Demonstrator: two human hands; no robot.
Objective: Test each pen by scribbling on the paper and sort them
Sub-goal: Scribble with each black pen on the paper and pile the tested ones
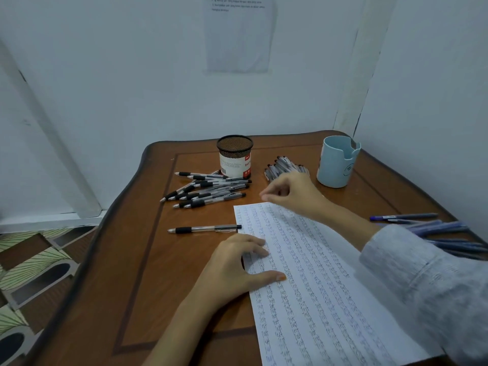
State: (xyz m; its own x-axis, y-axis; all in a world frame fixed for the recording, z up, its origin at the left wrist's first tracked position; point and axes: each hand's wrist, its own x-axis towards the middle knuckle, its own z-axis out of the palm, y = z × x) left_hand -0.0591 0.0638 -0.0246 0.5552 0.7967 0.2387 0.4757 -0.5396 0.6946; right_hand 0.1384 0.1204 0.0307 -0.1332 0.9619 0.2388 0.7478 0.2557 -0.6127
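Note:
A sheet of paper (317,281) covered in scribbled rows lies on the brown table. My left hand (232,262) rests flat on its left edge, fingers straight. My right hand (287,191) hovers over the paper's top edge with loosely curled fingers and holds nothing that I can see. It sits just in front of a bundle of black pens (284,165). A single black pen (204,229) lies left of the paper. A loose pile of black pens (208,191) lies further back.
A black mesh pen holder (235,157) stands behind the pile. A light blue cup (336,161) stands at the back right. Several blue pens (433,228) lie at the right edge, partly behind my sleeve. The table (148,260) meets walls at back and right.

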